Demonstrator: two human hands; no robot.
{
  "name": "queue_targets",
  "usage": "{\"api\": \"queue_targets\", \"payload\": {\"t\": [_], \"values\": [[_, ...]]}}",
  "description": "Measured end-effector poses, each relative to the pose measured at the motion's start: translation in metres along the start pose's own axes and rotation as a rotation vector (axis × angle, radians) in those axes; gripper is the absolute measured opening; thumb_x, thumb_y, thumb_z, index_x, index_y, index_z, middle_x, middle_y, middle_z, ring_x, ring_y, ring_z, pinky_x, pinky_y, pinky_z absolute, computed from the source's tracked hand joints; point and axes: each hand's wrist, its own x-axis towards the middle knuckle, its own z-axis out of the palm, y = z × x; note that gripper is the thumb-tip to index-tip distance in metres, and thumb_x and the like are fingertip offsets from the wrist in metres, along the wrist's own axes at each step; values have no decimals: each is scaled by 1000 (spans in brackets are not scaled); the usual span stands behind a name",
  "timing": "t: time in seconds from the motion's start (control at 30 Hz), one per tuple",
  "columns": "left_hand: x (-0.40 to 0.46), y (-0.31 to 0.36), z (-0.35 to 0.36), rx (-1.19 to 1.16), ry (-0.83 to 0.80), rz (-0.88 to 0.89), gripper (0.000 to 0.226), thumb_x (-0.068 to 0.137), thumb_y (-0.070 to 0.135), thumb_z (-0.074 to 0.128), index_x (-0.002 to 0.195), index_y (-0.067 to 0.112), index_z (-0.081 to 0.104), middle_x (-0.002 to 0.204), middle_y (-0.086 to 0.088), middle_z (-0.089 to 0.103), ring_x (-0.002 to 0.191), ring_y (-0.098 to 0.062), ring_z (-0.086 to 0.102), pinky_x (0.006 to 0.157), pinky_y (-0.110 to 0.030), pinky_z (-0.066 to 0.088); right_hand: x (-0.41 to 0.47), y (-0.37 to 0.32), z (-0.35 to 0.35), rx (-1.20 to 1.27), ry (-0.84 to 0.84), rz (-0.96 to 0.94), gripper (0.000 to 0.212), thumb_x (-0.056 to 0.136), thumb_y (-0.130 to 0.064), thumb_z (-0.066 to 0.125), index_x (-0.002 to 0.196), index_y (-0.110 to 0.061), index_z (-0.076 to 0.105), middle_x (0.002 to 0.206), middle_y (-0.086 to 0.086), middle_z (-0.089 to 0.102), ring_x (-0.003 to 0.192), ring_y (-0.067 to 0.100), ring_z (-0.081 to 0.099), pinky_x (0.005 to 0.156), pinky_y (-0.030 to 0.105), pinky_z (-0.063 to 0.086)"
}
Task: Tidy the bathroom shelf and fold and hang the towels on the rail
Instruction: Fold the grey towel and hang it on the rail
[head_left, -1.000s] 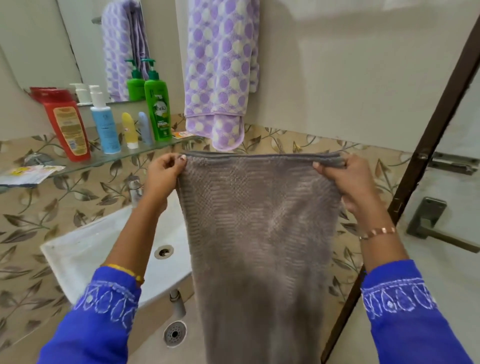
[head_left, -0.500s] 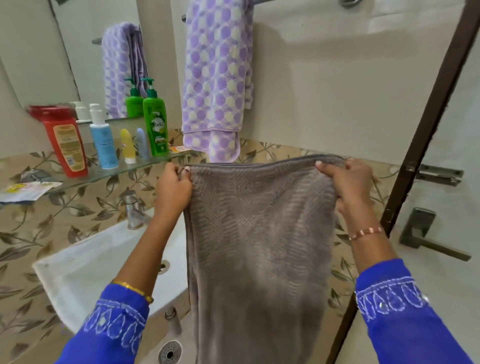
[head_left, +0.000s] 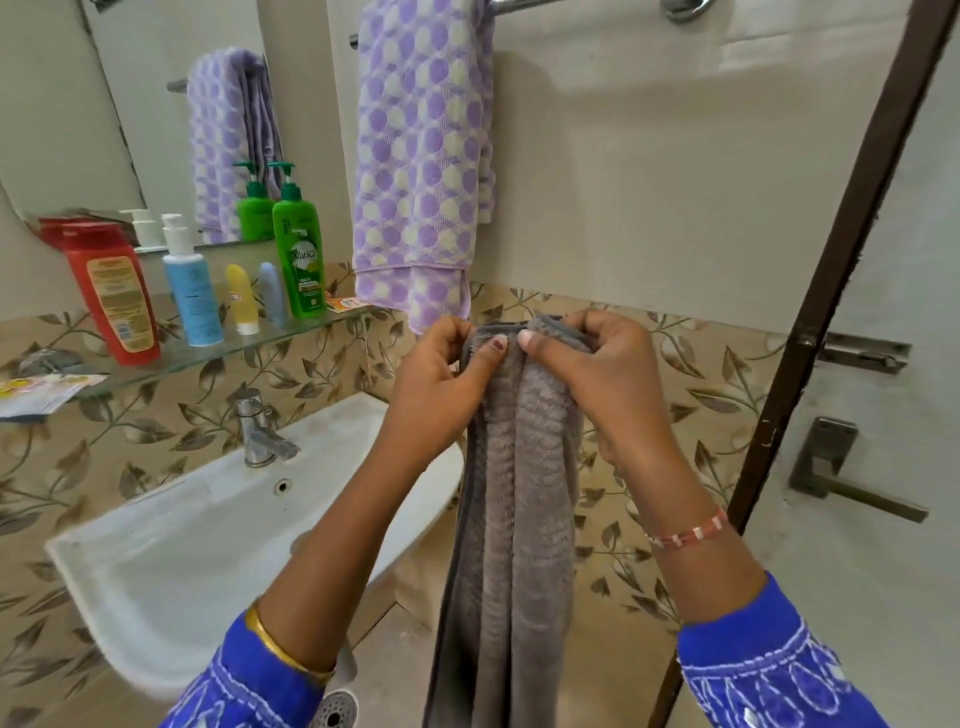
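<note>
Head view: both hands, left hand (head_left: 436, 384) and right hand (head_left: 597, 374), pinch the grey towel (head_left: 519, 493) top corners together; align edges squarely before draping over the rail (head_left: 524, 6).

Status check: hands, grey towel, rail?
Left hand and right hand pinch grey towel top corners together, towel hanging folded lengthwise. Not yet on rail. Purple dotted towel fills rail's left part; right part bare.

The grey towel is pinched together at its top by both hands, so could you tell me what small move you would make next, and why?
Probably lift the grey towel up to the bare stretch of the rail right of the dotted towel. The left hand and right hand hold its top corners together, so it hangs as a narrow folded strip.
</note>
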Motion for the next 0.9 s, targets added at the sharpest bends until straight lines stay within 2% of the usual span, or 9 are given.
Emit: {"api": "queue_targets", "payload": {"t": [0.13, 0.23, 0.33, 0.47, 0.57, 0.67, 0.77, 0.83, 0.9], "values": [[-3, 5, 4, -25, -146, -35, 27, 82, 22, 65, 103, 10, 53, 101, -11, 63, 92, -23, 64, 80, -39, 56, 7, -4, -6, 56, -44, 39, 24, 73, -21, 74, 79, 1, 68, 79, 21, 70, 79, 40, 66, 71, 55, 54], [-4, 1, 9, -84, -152, -54, 52, 70, 22, 76, 111, 12, 46, 105, -4, 63, 95, -14, 65, 80, -30, 56, 9, -7, -8, 168, -125, 68, 13, 79, -16, 70, 87, -5, 72, 86, 17, 72, 86, 33, 69, 82, 52, 54], [2, -3, 6, -113, -142, -94, 62, 65, 19, 81, 115, 14, 43, 109, -3, 63, 97, -12, 65, 81, -29, 55, 12, -9, -9, 226, -224, 76, 10, 82, -13, 66, 89, -8, 71, 93, 17, 71, 94, 31, 67, 90, 50, 52], [6, -11, 3, -211, -156, -176, 50, 68, 4, 71, 113, 6, 48, 96, -6, 64, 86, -19, 63, 76, -30, 55, 14, -2, -23, 258, -360, 45, 14, 88, -15, 58, 90, -11, 71, 96, 16, 70, 94, 28, 64, 91, 42, 50], [9, -16, -1, -319, -141, -165, 31, 77, -12, 54, 101, 7, 56, 82, -3, 65, 75, -15, 63, 65, -24, 54, 11, 10, -31, 264, -310, -41, 20, 83, -24, 62, 98, -14, 71, 95, 5, 73, 92, 15, 66, 80, 23, 52], [13, -18, -12, -452, -177, -134, 33, 76, -14, 45, 91, 11, 60, 73, 3, 68, 66, -9, 64, 58, -20, 53, 10, 33, -31, 86, -101, -100, 49, 72, -36, 75, 117, -28, 57, 118, -6, 61, 101, 2, 59, 78, 8, 49], [17, -18, -19, -554, -247, -93, 32, 69, -3, 46, 90, 13, 62, 73, 5, 70, 65, -7, 64, 57, -19, 53, 5, 57, -31, 240, -248, 114, 91, 50, -53, 79, 129, -24, 45, 121, -7, 59, 108, 6, 58, 90, 23, 51], [20, -18, -23, -571, -276, -86, 33, 65, -1, 44, 89, 14, 62, 73, 6, 71, 67, -7, 64, 59, -19, 53, 2, 66, -26, 440, -382, 250, 94, 40, -57, 84, 120, -17, 54, 110, -4, 68, 103, 14, 65, 85, 27, 54], [23, -19, -28, -536, -253, -83, 30, 64, 2, 45, 87, 14, 62, 72, 6, 70, 68, -8, 62, 62, -20, 51, 4, 67, -21, 493, -360, 238, 86, 42, -52, 86, 114, -12, 61, 106, 0, 72, 101, 17, 66, 84, 29, 55]]}}
